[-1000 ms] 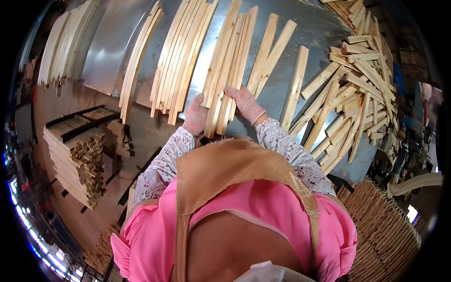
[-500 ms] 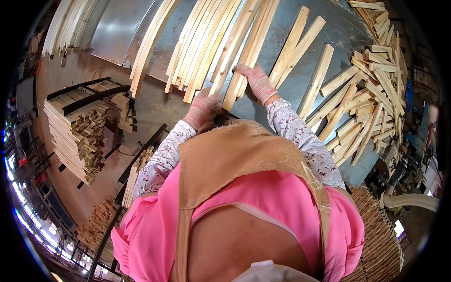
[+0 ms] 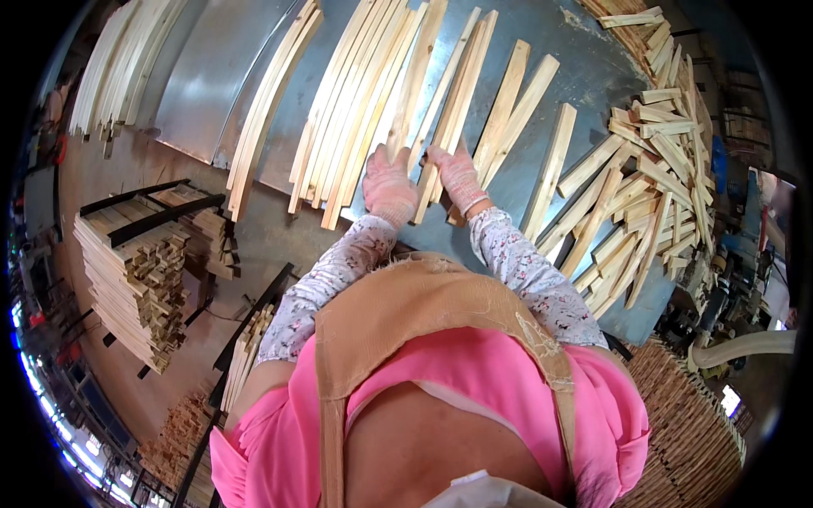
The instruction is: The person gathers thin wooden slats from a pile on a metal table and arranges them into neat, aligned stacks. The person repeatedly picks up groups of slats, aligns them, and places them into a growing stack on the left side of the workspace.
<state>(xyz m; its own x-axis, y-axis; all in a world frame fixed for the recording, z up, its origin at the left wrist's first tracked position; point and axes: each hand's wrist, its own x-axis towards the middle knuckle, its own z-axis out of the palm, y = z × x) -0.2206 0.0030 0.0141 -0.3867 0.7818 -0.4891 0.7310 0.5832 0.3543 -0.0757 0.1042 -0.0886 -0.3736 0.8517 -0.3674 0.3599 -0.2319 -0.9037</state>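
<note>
Both my hands wear pinkish work gloves and rest on long pale wooden slats lying on a grey metal table. My left hand presses flat on the near ends of a wide bundle of slats. My right hand lies on a narrower group of slats just to the right, fingers spread over them. Whether either hand grips a slat cannot be told. Single slats lie apart to the right of my hands.
A jumbled heap of short wood pieces fills the table's right side. More long slats overhang the near edge at left. A stack of wood strips stands on the floor at left. Woven brown material lies at lower right.
The view has shifted, and both hands sit a little further up over the slat ends, closer together than a second ago.
</note>
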